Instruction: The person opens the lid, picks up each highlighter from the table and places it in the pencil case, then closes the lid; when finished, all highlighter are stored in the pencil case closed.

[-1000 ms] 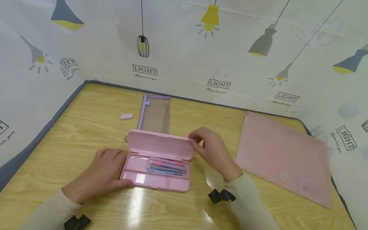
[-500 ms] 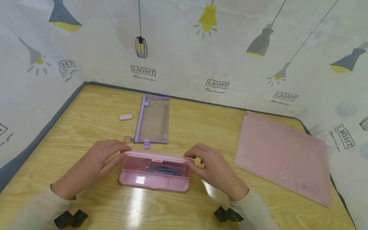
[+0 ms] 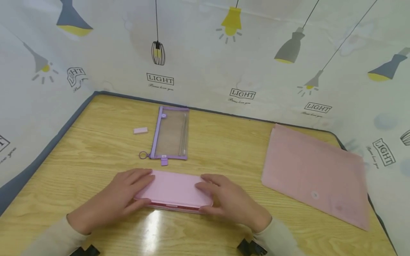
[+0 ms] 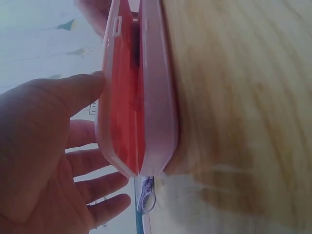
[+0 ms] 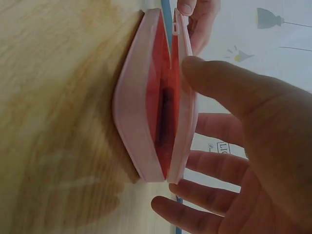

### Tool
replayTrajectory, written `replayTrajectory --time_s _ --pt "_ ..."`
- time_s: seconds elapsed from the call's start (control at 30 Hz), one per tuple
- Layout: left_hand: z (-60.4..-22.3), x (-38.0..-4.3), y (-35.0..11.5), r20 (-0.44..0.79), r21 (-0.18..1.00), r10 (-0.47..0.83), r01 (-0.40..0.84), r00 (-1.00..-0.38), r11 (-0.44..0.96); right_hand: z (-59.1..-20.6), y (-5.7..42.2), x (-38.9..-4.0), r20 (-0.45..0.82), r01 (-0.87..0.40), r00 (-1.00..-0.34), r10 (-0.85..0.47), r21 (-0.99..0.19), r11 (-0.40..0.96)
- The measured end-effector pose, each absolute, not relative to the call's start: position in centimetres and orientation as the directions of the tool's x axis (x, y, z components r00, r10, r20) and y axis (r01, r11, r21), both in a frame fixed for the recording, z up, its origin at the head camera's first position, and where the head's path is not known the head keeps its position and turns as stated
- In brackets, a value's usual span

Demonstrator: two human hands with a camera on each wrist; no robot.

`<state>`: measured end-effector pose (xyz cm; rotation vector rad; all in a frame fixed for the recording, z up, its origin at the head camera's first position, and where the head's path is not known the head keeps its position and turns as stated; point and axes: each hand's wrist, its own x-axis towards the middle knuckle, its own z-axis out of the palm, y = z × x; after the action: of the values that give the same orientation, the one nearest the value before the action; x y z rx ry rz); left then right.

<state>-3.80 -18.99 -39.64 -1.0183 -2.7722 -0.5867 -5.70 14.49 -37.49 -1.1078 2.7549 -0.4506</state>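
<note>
A pink plastic pencil case [image 3: 175, 187] lies on the wooden table in the middle of the head view. Its lid is nearly down, leaving a narrow gap along the front edge. My left hand [image 3: 116, 197] rests on the lid's left end with fairly straight fingers, thumb by the front edge. On the right end, my right hand [image 3: 235, 202] touches the lid in much the same way. Through the gap in the right wrist view, dark shapes of pens [image 5: 167, 114] show inside the case [image 5: 134, 107]; most of the inside is hidden.
Behind the case lies a clear zip pouch [image 3: 171, 133] with purple trim and a ring. A small pink eraser-like block [image 3: 140, 131] sits left of it. A large pink folder [image 3: 315, 177] lies at the right. Lamp-printed cloth [image 3: 198, 53] walls the table's back and sides.
The lid has swung from upright down to nearly closed, covering the pens. My left hand went from the case's side to the lid; both hands have come down with it.
</note>
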Motion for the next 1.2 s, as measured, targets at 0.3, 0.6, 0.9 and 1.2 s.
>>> replayTrajectory --time_s 0.3,0.6,0.9,1.2 --pt "-40.3 -3.6 -18.4 0.258 0.276 0.592 0.645 -0.764 0.712 -38.5 13.9 -5.4 -0.014 -0.655 -0.729 -0.685 -0.280 0.702" --pt "-40.3 -3.9 -18.4 0.288 0.201 0.617 0.676 -0.733 0.709 -38.5 13.5 -5.3 0.006 -0.689 -0.711 -0.703 -0.207 0.695" --pt "-40.6 -3.8 -18.3 0.270 0.177 0.612 0.663 -0.744 0.728 -38.6 13.3 -5.1 0.011 -0.699 -0.707 -0.707 -0.159 0.697" --pt "-39.9 -3.7 -18.4 0.254 0.250 0.570 0.623 -0.781 0.741 -38.6 13.8 -4.9 0.052 -0.648 -0.752 -0.657 -0.237 0.724"
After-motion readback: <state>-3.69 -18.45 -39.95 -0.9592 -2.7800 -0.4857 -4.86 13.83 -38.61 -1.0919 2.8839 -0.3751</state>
